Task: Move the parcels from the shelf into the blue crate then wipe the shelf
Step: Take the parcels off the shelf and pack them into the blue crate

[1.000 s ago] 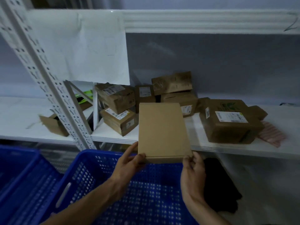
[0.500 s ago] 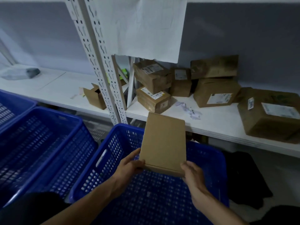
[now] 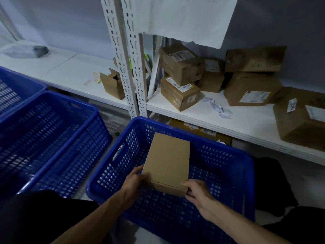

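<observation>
Head view: both hands, left hand (image 3: 135,180) and right hand (image 3: 197,189), gripped flat parcel (image 3: 167,162), now lowered from shelf (image 3: 246,120) height into blue crate (image 3: 242,166); seemingly unreleased; more parcels beyond.

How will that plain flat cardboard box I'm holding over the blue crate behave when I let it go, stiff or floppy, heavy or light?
Probably stiff: the plain flat box keeps straight edges though the left hand and right hand hold only its near corners. Likely light, since fingertip grips carry it. Being flat, it should land without rolling in the blue crate, though smooth cardboard may slide.
</observation>
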`<state>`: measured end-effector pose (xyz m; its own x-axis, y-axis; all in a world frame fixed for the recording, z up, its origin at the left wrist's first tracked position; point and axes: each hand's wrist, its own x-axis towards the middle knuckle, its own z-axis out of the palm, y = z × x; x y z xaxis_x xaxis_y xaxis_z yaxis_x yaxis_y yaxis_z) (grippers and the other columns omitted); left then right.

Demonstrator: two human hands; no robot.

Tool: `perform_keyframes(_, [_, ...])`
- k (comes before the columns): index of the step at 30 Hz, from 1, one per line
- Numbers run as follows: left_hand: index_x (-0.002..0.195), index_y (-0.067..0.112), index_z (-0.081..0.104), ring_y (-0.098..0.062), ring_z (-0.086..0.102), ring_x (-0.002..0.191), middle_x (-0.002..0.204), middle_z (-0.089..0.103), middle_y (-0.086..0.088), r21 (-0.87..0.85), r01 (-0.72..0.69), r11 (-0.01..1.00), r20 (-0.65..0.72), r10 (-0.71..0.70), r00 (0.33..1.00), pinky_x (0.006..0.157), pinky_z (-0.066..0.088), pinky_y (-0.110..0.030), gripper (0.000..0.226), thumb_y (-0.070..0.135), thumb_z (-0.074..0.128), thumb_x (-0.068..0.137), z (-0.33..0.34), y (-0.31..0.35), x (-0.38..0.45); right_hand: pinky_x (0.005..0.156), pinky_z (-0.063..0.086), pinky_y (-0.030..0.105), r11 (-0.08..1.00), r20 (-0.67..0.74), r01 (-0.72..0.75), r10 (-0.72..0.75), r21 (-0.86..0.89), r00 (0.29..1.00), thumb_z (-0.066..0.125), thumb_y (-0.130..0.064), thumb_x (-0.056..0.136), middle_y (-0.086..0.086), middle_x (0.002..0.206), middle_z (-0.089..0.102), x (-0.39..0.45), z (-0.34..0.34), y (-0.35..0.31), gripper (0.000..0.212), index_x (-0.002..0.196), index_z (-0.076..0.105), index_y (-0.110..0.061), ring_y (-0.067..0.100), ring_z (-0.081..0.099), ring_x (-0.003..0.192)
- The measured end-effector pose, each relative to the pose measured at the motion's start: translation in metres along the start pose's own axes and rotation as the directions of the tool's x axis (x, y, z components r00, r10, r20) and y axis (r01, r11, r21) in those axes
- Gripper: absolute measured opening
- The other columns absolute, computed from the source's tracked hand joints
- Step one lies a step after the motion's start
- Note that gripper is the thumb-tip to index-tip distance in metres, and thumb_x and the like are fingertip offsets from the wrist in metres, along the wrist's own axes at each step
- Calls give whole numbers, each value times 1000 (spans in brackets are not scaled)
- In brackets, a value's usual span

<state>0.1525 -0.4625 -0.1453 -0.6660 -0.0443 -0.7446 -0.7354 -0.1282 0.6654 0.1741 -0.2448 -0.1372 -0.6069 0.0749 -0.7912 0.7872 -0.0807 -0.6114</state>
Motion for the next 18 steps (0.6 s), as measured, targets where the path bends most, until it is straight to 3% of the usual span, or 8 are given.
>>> perform_keyframes(2, [119, 17, 63, -34, 60, 96, 115, 60, -13, -35, -5, 999, -42, 4, 999, 79, 55, -52, 26, 14, 62, 94, -2, -4, 5, 92, 51, 28, 999, 24, -29, 29, 29, 999, 62, -6, 90, 10, 107, 69, -2, 4, 6, 9, 97, 67, -6, 22, 63, 103])
perform_keyframes(5, [116, 15, 59, -37, 62, 102, 117, 58, -15, -77, -13, 997, -183, -2, 983, 82, 58, -57, 38, 22, 76, 83, 2, -13, 13, 102, 50, 35, 994, 47, -72, 68, 87, 997, 64, -3, 87, 13, 107, 70, -3, 11, 12, 15, 101, 67, -4, 24, 63, 104])
perform_keyframes(8, [118, 4, 56, -34, 65, 97, 114, 62, -18, -156, 11, 988, -276, -54, 960, 73, 60, -46, 65, 28, 86, 65, 12, -25, 19, 106, 47, 37, 989, 70, -65, 56, 130, 996, 64, -1, 86, 14, 109, 68, -3, 16, 15, 16, 101, 66, -3, 23, 62, 104])
perform_keyframes(10, [113, -3, 63, -32, 66, 91, 110, 66, -20, -243, 67, 968, -228, -123, 966, 58, 55, -34, 63, 25, 88, 64, 21, -33, 21, 109, 44, 37, 986, 86, -55, 42, 155, 995, 63, 0, 86, 14, 114, 66, -1, 18, 12, 17, 103, 66, -1, 23, 60, 109])
perform_keyframes(12, [116, -3, 63, -30, 66, 90, 112, 66, -20, -314, 127, 941, -208, -199, 958, 54, 53, -30, 55, 20, 86, 72, 33, -42, 26, 111, 41, 34, 989, 113, -42, 26, 142, 993, 62, -1, 89, 12, 118, 65, 4, 18, 6, 14, 102, 67, -3, 20, 59, 108])
perform_keyframes(14, [125, -2, 58, -26, 64, 89, 117, 63, -20, -332, 116, 936, -232, -200, 952, 56, 54, -28, 55, 17, 81, 79, 42, -47, 28, 109, 40, 30, 994, 130, -46, 34, 97, 991, 59, -3, 92, 10, 120, 63, 8, 18, 0, 12, 102, 66, -5, 16, 58, 105])
perform_keyframes(16, [129, -4, 52, -20, 59, 80, 116, 60, -22, -344, 90, 935, -259, -187, 948, 59, 54, -24, 47, 11, 70, 89, 45, -48, 34, 109, 41, 30, 997, 129, -54, 47, 52, 991, 59, -6, 94, 8, 127, 59, 12, 17, -3, 22, 116, 63, -4, 21, 54, 116])
perform_keyframes(18, [124, -2, 52, -27, 61, 87, 102, 60, -17, -372, 81, 925, -317, -208, 925, 80, 58, -37, 47, 15, 73, 86, 42, -45, 41, 110, 41, 32, 997, 108, -71, 74, -27, 991, 60, -10, 94, 8, 130, 54, 12, 18, -3, 32, 125, 59, -7, 25, 49, 126])
